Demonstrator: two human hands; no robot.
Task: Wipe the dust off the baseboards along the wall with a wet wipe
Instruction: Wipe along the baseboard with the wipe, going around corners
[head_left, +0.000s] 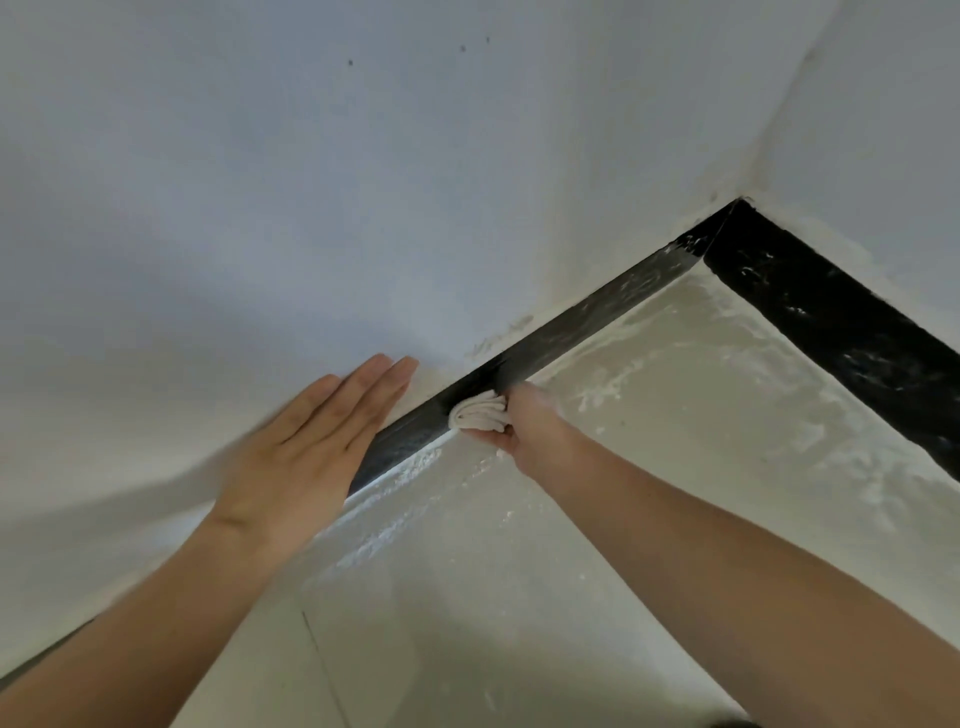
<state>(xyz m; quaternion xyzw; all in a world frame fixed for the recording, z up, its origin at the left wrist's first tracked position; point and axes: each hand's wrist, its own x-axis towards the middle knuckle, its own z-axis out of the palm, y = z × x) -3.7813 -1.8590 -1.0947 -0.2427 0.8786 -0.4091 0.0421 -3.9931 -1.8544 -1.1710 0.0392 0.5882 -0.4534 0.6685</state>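
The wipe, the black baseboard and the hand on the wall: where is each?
wet wipe (478, 411), head view, on its bunched white folds.
baseboard (587, 318), head view, on its dark face, right of the wet wipe.
left hand (306, 447), head view, on the back of the hand.

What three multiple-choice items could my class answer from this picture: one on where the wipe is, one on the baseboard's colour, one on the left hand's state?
1. Where is the wipe?
A. lying loose, untouched
B. pressed against the baseboard
C. tucked in a pocket

2. What colour is the baseboard?
A. white
B. brown
C. black

3. How is the left hand?
A. flat on the wall, fingers straight
B. clenched in a fist
C. gripping the wipe

1 B: the right hand holds it bunched on the board.
2 C: both strips are black.
3 A: its open palm rests on the wall.
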